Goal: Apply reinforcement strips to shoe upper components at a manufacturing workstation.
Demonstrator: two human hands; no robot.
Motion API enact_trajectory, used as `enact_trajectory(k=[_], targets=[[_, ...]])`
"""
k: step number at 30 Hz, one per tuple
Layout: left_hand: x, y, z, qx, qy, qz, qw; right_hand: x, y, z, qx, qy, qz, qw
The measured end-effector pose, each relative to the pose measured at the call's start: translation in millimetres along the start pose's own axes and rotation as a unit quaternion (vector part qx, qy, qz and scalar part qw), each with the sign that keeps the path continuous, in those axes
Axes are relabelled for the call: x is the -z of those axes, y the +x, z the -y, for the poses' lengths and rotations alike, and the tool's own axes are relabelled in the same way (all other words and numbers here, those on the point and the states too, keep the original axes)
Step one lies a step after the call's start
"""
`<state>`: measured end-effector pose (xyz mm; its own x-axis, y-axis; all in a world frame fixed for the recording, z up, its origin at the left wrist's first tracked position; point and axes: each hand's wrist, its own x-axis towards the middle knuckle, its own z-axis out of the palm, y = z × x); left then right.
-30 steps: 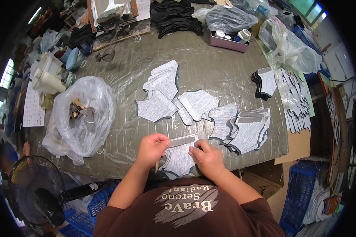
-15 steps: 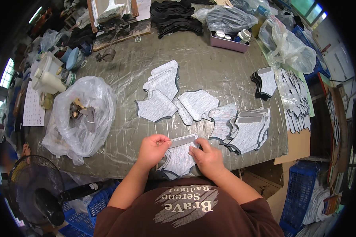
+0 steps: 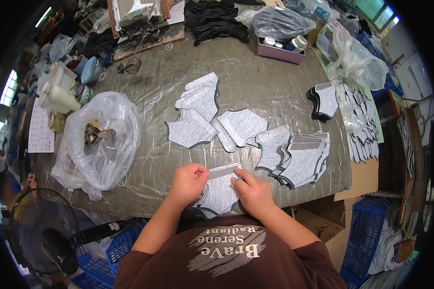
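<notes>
Close to the table's near edge lies a light grey mottled fabric piece (image 3: pixel 219 194) with dark edges, on top of similar pieces. A narrow darker grey strip (image 3: pixel 222 172) runs along its far edge. My left hand (image 3: pixel 188 180) is closed, its thumb and forefinger pinched at the strip's left end. At the other end, my right hand (image 3: pixel 252 189) is curled, with the forefinger at the strip's right end and the thumb on the fabric piece. Just beyond my right hand is a fanned stack of fabric pieces (image 3: pixel 306 161), the top one bearing a grey strip.
More loose fabric pieces (image 3: pixel 190 128) lie mid-table. A clear plastic bag (image 3: pixel 123 159) with scraps stands left, near white bottles (image 3: pixel 62 98). A pink box (image 3: pixel 279 54) and black stacked pieces (image 3: pixel 210 24) are at the back. A fan (image 3: pixel 43 226) is at lower left.
The strip now lies flatter along the fabric piece's edge. My right forefinger has shifted slightly at the strip's end; both hands otherwise stay in place.
</notes>
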<state>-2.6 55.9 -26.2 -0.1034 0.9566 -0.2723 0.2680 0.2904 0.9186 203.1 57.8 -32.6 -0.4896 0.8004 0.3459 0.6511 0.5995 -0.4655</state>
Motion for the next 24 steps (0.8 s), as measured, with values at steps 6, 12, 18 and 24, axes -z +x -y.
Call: enact_trajectory(k=[6,12,18,24], targets=[[1,1,-20,-0.135,0.269,0.005,0.954,0,-3,-2,-0.017,0.025,-0.003,1.0],[1,-7,-5,-0.186,0.213,-0.008,0.959,1,6,-6,-0.147,0.155,-0.109,0.971],[6,-8,1,-0.012,-0.061,0.054,0.997,4,8,-3,-0.272,0.291,-0.084,0.914],[25,0,-7,0.171,-0.176,0.16,0.956,14,13,12,-0.04,0.106,-0.015,0.993]])
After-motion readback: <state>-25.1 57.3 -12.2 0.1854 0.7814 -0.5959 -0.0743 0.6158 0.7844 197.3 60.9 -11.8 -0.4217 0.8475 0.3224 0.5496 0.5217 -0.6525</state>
